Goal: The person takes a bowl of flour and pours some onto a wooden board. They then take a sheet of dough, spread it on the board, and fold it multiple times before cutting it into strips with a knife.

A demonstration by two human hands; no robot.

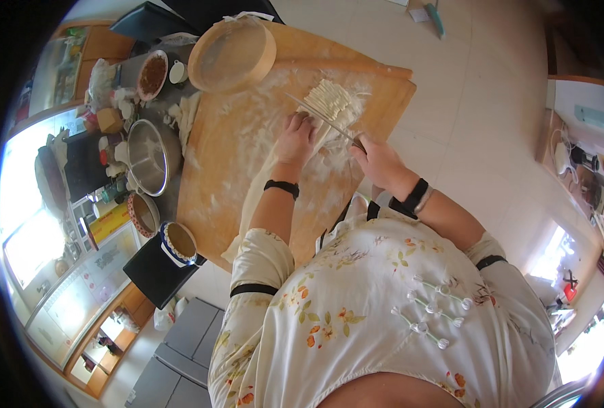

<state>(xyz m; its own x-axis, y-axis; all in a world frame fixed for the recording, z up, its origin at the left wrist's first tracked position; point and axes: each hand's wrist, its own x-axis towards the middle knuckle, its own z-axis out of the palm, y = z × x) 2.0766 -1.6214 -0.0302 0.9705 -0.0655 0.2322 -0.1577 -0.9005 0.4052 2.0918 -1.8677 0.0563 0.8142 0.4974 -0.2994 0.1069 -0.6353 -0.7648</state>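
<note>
My right hand (381, 163) grips the handle of a kitchen knife (326, 122). Its long blade slants up and left, along the near edge of a pile of cut noodles (326, 99). Just left of the blade, my left hand (294, 141) presses down with curled fingers on a long folded dough sheet (256, 194). The uncut dough runs from under that hand toward me, partly hidden by my left forearm. Whether the blade touches the dough I cannot tell. All of this lies on a floured wooden board (203, 177).
A rolling pin (346, 66) lies across the board's far side, beside a round sieve (272, 56). Left of the board stand a steel bowl (169, 146), a dish of brown food (141, 80), a white cup (177, 72) and two patterned bowls (169, 253). Tiled floor (465, 129) lies right.
</note>
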